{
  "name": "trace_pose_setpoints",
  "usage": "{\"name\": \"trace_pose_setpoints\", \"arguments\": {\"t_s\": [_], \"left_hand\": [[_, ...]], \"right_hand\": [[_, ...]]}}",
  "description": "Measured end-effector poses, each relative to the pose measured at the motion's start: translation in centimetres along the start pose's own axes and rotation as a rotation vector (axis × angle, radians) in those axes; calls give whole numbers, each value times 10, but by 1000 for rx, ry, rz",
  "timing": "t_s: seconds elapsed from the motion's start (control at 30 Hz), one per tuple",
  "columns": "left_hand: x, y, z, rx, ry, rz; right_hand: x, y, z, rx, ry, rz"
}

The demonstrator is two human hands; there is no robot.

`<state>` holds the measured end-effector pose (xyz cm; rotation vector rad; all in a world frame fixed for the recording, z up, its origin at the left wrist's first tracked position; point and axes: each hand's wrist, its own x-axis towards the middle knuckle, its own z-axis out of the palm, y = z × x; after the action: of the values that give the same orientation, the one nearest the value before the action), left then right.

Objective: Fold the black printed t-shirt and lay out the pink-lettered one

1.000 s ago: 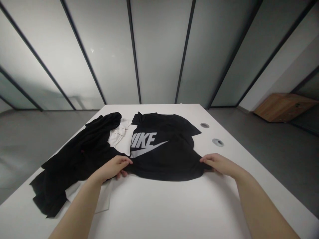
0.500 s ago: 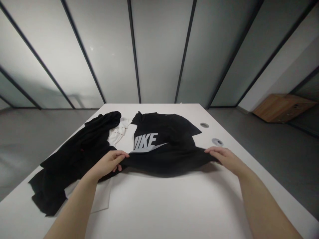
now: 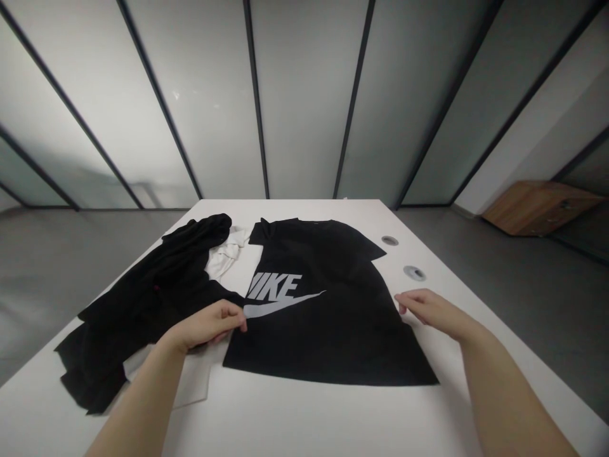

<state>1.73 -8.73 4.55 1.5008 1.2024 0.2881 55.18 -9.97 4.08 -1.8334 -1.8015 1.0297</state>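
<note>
A black T-shirt (image 3: 328, 336) lies spread on the white table, collar away from me and hem toward me. White NIKE lettering and a swoosh run across its left part, and the left sleeve is bunched. My left hand (image 3: 214, 324) is closed at the shirt's left side edge, just below the swoosh, with some fingers hidden beneath. At the right side edge, my right hand (image 3: 431, 310) pinches the cloth between thumb and fingertips. Beside my left hand lies a heap of black clothes (image 3: 147, 285).
White cloth (image 3: 231, 251) shows between the heap and the shirt, and more white fabric (image 3: 193, 381) sticks out under the heap. Two round grommets (image 3: 415, 273) sit in the white table (image 3: 304, 422) at right. Frosted panels stand behind; a wooden cabinet (image 3: 542, 206) is at far right.
The shirt's lower part, lifted and drooping between my hands before, now lies flat with its hem nearer me. Both hands have lowered slightly, staying at the side edges.
</note>
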Motion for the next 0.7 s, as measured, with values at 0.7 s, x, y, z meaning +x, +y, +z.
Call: {"name": "trace_pose_setpoints", "arguments": {"t_s": [0.7], "left_hand": [[36, 17, 100, 611, 394, 454]], "right_hand": [[10, -64, 105, -448, 143, -227]]}}
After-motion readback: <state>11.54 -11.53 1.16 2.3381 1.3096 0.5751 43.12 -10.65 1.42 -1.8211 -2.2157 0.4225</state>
